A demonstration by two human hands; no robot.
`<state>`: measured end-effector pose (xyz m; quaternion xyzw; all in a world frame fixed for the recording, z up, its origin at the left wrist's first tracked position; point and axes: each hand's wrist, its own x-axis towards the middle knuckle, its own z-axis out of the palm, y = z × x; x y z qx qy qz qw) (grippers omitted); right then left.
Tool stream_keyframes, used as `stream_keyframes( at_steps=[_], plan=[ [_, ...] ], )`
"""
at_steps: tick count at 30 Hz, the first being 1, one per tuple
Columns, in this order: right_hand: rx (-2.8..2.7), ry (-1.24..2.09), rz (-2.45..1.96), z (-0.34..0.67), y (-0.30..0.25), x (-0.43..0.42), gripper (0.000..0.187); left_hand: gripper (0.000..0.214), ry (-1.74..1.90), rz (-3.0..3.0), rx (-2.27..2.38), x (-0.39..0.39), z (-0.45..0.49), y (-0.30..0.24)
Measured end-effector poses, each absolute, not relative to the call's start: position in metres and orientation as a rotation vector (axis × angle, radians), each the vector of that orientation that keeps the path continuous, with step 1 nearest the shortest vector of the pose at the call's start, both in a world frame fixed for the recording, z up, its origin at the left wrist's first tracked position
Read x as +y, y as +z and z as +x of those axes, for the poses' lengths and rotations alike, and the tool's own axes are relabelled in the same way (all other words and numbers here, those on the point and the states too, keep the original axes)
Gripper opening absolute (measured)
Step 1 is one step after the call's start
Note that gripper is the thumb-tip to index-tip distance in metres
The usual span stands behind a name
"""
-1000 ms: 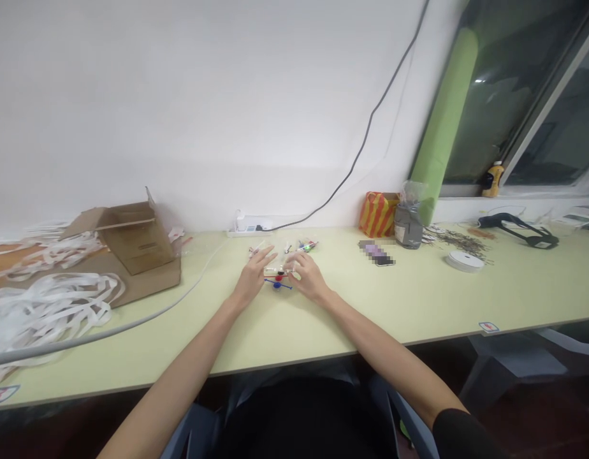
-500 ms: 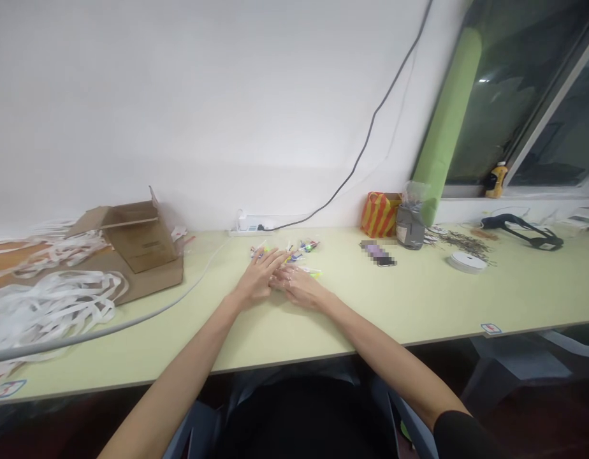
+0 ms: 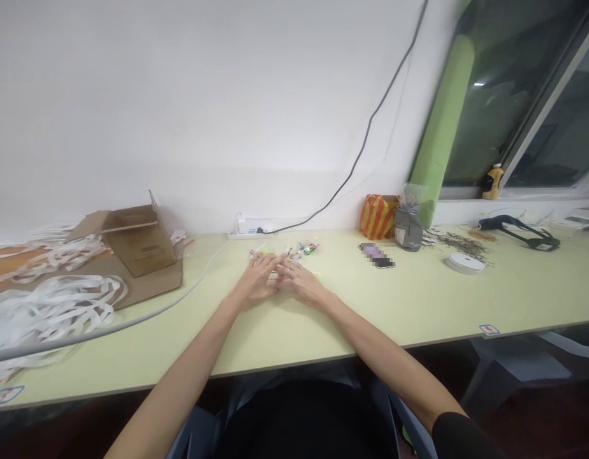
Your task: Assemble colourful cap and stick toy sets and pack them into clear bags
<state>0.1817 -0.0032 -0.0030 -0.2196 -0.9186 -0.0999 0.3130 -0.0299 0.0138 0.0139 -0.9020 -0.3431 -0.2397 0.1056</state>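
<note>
Both my hands lie side by side on the pale green table [image 3: 419,306], fingers stretched forward and flat. My left hand [image 3: 256,280] and my right hand [image 3: 301,284] touch at the fingertips, over a small cluster of coloured parts [image 3: 301,250]. A little of something pale shows between the fingertips; I cannot make out what it is. Several small red, green and blue pieces lie just beyond the fingers.
An open cardboard box [image 3: 132,245] and heaps of white strips [image 3: 50,306] fill the left. A grey cable [image 3: 132,319] crosses the table. A white power strip [image 3: 249,226] sits at the wall. To the right are a striped bag [image 3: 378,215], a phone [image 3: 377,254] and a white tape roll [image 3: 464,261].
My hands have flattened and drawn together over the small parts; the blue and red piece seen a second ago between them is now hidden beneath them.
</note>
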Motion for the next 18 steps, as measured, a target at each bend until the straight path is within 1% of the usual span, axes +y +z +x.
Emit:
stream_keyframes(
  at_steps=[3, 5, 7, 10, 11, 14, 15, 16, 18],
  plan=[
    [-2.244, -0.206, -0.566, 0.185, -0.005, -0.004, 0.060, 0.086, -0.854, -2.604, -1.080, 0.017, -0.036, 0.013],
    [-2.094, -0.187, -0.561, 0.186, -0.006, -0.004, 0.060, 0.088, -0.951, -2.553, -1.126, 0.019, -0.039, 0.012],
    [-1.943, -0.174, -0.616, 0.188, -0.006, -0.001, 0.056, 0.090, -1.015, -2.491, -1.172, 0.020, -0.042, 0.012],
    [-1.740, -0.131, -0.855, 0.198, -0.006, 0.008, 0.048, 0.089, -1.072, -2.390, -1.231, 0.022, -0.045, 0.012],
    [-1.706, -0.114, -0.959, 0.204, -0.007, 0.012, 0.043, 0.089, -1.086, -2.364, -1.246, 0.022, -0.045, 0.012],
    [-1.706, -0.061, -1.286, 0.226, -0.014, 0.023, 0.017, 0.090, -1.141, -2.335, -1.288, 0.024, -0.046, 0.010],
    [-1.723, -0.035, -1.376, 0.233, -0.017, 0.026, 0.011, 0.090, -1.160, -2.334, -1.304, 0.024, -0.046, 0.010],
    [-1.744, -0.002, -1.447, 0.239, -0.021, 0.028, 0.011, 0.089, -1.174, -2.333, -1.317, 0.025, -0.046, 0.009],
    [-1.793, 0.064, -1.530, 0.248, -0.030, 0.032, 0.017, 0.087, -1.176, -2.332, -1.331, 0.027, -0.047, 0.008]
  ],
)
